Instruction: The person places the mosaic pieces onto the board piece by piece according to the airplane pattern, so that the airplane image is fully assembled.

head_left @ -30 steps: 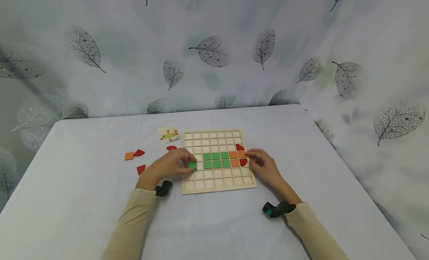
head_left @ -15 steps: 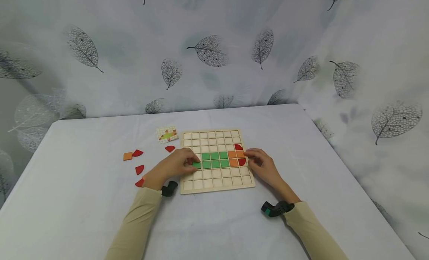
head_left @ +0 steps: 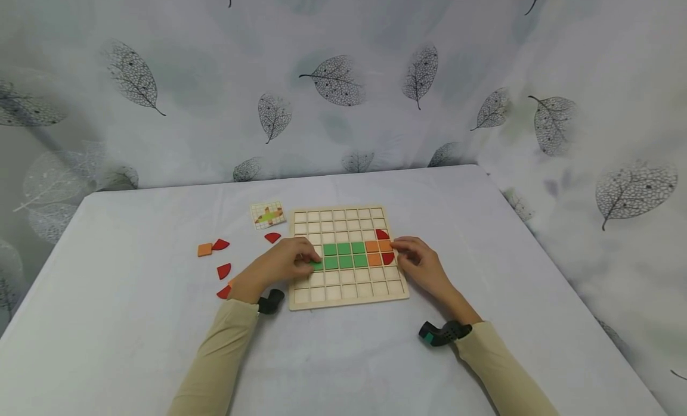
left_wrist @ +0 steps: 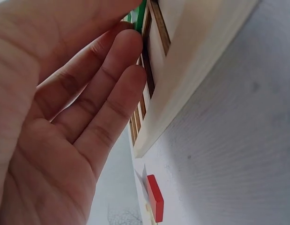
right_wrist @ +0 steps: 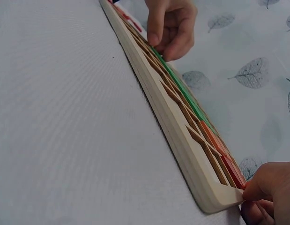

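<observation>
Head view shows a pale gridded board [head_left: 347, 277].

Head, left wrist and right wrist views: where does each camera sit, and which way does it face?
Head: worn on the head, facing forward and down at the board; left hand, right hand and both sleeves show.
Left wrist: on that wrist, looking past the left hand at the board and a red piece; only that hand shows.
Right wrist: on that wrist, looking low across the board; both hands show.
Both wrist views share the board and left hand.
</observation>
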`<state>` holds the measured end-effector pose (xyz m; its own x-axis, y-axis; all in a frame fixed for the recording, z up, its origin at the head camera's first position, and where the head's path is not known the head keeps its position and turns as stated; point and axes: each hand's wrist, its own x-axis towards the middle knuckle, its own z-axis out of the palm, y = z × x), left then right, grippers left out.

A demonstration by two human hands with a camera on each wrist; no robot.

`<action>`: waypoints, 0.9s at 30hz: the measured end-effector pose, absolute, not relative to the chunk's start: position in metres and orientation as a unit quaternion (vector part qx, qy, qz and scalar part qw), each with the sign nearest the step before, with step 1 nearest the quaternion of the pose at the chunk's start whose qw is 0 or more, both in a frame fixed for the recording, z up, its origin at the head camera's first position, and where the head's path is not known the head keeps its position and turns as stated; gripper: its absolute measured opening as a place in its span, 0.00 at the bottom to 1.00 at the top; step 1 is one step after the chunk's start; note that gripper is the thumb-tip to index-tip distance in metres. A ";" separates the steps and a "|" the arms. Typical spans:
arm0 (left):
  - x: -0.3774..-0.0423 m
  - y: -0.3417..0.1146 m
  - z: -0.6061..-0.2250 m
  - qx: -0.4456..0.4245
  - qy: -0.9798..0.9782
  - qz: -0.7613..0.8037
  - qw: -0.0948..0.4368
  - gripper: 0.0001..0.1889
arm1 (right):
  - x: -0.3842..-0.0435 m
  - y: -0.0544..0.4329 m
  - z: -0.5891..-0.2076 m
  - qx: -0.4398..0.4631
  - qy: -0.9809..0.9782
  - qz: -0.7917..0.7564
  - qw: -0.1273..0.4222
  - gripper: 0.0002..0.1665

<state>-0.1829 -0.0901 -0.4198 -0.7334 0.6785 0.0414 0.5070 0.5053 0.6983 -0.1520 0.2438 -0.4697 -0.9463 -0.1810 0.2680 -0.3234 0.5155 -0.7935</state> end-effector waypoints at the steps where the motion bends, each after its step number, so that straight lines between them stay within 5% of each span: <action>1: -0.183 -0.090 -0.420 0.344 0.860 0.358 0.119 0.08 | -0.152 0.243 -0.470 0.145 -0.868 0.469 0.076 0.18; 21: -0.181 -0.102 -0.413 0.302 0.885 0.337 0.107 0.06 | -0.151 0.242 -0.466 0.133 -0.871 0.469 0.063 0.18; 27: -0.185 -0.111 -0.414 0.304 0.894 0.325 0.061 0.05 | -0.144 0.234 -0.450 0.127 -0.874 0.466 0.058 0.18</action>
<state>-0.1845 -0.1109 -0.4139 -0.8076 0.5830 0.0885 0.5038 0.6043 0.6172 -0.1438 0.2336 -0.4504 -0.9608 -0.1686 0.2199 -0.2766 0.5332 -0.7995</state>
